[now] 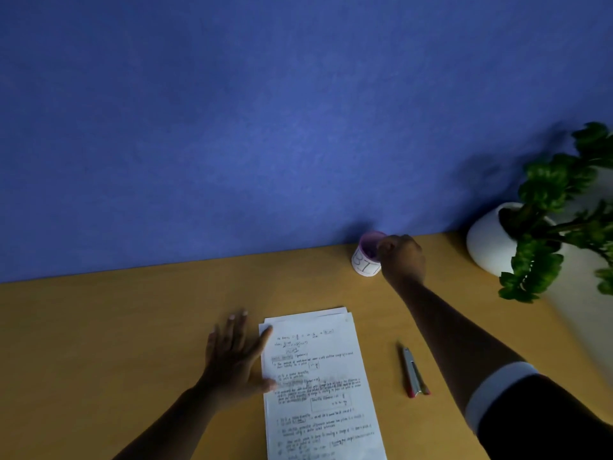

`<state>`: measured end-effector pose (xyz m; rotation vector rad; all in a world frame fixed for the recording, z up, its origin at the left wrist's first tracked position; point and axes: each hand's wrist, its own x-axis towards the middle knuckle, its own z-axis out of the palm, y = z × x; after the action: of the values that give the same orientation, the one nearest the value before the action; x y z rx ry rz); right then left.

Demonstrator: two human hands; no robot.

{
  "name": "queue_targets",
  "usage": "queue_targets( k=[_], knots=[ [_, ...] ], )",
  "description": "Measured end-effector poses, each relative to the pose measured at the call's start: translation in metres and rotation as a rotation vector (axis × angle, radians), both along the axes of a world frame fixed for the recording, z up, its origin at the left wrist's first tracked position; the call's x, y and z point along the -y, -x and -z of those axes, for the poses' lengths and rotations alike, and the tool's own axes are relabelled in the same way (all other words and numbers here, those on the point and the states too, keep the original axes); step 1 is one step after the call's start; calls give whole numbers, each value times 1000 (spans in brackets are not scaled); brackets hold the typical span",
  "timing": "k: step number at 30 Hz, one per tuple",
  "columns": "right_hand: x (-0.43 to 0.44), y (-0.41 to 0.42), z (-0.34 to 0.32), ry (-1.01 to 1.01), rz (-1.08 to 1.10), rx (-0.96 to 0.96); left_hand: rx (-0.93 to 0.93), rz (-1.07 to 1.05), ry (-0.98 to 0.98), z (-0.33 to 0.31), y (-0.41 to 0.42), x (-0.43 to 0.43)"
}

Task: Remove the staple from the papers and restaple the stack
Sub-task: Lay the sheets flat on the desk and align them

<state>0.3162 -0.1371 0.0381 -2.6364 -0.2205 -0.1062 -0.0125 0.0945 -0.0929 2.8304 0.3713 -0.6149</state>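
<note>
A stack of handwritten white papers point(318, 376) lies on the wooden desk, its sheets slightly fanned at the top edge. My left hand point(235, 356) rests flat and spread beside the stack, thumb and forefinger touching its left edge. My right hand point(399, 257) reaches to the back of the desk, fingers pinched together over the rim of a small pink cup with a white paper label point(366, 257). Whether it holds anything is hidden. A slim metal stapler with red ends point(414, 373) lies on the desk right of the papers, under my right forearm's line.
A blue partition wall point(265, 127) closes off the desk's far edge. A white round pot with a green leafy plant point(530, 227) stands at the back right corner. Bare wooden desk point(116, 327) spreads to the left of my left hand.
</note>
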Motion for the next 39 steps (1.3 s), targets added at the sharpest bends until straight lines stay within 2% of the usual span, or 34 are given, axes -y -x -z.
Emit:
queue_targets(
  k=[9,15,18,23,26,28,30,34,39],
  knots=[
    [-2,-10,-10,378,-140,2,61,36,-54,11,-3,0],
    [-1,-13,-12,473,-139,74,62,45,-41,11,-2,1],
    [-2,-14,-12,390,-105,79,54,51,-40,10,-2,0],
    [-4,4,-13,40,-11,64,55,62,7,7,0,1],
    [1,48,-2,-144,-69,99,68,19,63,4,-2,1],
    [6,89,8,-175,-163,32,27,-14,83,0,-3,2],
    [12,133,17,-138,-257,-79,-16,-19,69,-7,-4,4],
    [30,211,33,101,-480,-191,-2,-32,89,-14,-4,7],
    [55,263,54,343,-591,-326,-28,-49,100,-19,-6,8]
  ],
)
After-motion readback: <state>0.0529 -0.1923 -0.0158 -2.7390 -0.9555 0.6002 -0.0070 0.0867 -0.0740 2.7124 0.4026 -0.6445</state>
